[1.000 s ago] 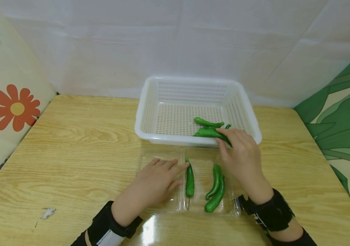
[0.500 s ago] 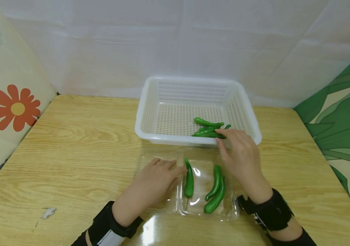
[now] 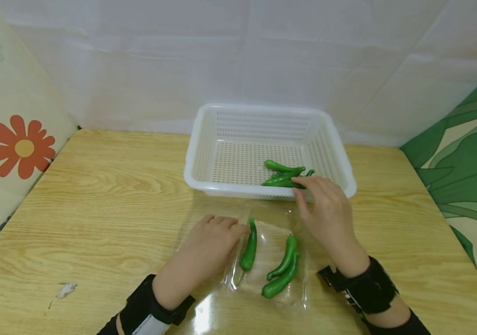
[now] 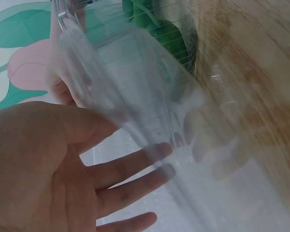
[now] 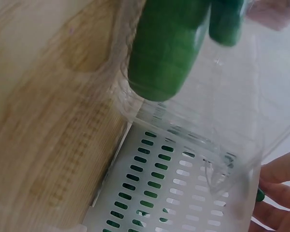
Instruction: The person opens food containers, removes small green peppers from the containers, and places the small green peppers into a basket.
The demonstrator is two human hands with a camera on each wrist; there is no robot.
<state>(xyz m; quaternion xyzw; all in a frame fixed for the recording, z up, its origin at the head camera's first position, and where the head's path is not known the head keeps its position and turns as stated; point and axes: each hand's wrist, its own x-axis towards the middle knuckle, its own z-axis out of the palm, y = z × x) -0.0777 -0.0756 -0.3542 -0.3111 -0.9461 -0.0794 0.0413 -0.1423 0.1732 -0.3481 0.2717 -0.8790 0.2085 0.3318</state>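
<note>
Beneath my left hand (image 3: 211, 244) lies a clear plastic clamshell box (image 3: 263, 288). This hand's thumb and fingers are at its middle fold and seem to pinch the plastic; the wrist view blurs the contact. A green chili pepper (image 3: 248, 251) lies in the box near my left fingertips. Two curved green chili peppers (image 3: 284, 260) lie together on its right side. My right hand (image 3: 326, 211) reaches over the front rim of the white basket (image 3: 238, 190). Its thumb and fingers pinch the end of a green chili pepper (image 3: 278, 183) inside. The palm is hidden in the head view.
Several more green chili peppers (image 3: 280, 166) lie in the basket's front right part. The box stands on a wood-grain table (image 3: 117, 200) in front of the basket. A white cloth (image 3: 238, 60) hangs behind.
The clamshell box has shifted left and turned, carrying its peppers. My left thumb has drawn in under the hand. The pepper at my right fingers, earlier tilted over the rim, now lies lower.
</note>
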